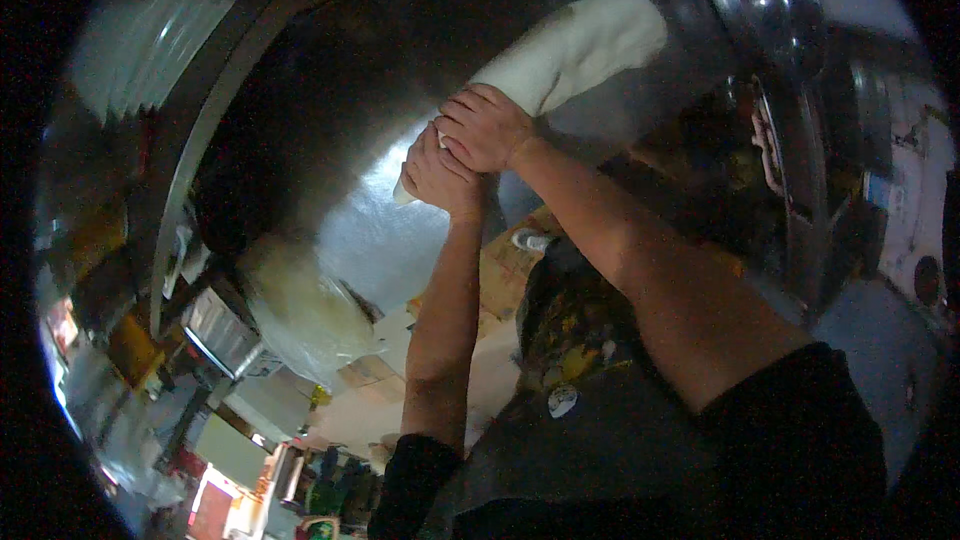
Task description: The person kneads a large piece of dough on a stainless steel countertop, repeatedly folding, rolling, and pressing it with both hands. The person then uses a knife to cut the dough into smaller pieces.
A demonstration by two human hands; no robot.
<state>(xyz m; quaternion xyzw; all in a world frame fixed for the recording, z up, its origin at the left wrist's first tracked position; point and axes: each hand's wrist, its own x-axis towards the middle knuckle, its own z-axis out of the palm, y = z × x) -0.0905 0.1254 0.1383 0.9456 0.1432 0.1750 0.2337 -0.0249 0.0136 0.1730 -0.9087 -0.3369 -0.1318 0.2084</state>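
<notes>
A long, thick roll of what looks like white dough (592, 45) stretches from the middle of the view toward the upper right. My right hand (486, 127) lies across its near part, fingers curled over the top. Just below and to the left, my left hand (444, 171) is closed around the narrow end, a small tip of which sticks out past the fingers. The two hands touch each other. Beneath them is a smooth metal work surface (375, 240), bright where it catches light and dark elsewhere. The undersides of the fingers are hidden.
A translucent plastic bag (307, 315) with pale contents is at the lower left of the surface. A curved pale edge (202, 127) runs along the left. Cardboard (510, 274) lies on the floor by my shoe (531, 241). Dark shiny equipment (780, 15) stands at upper right.
</notes>
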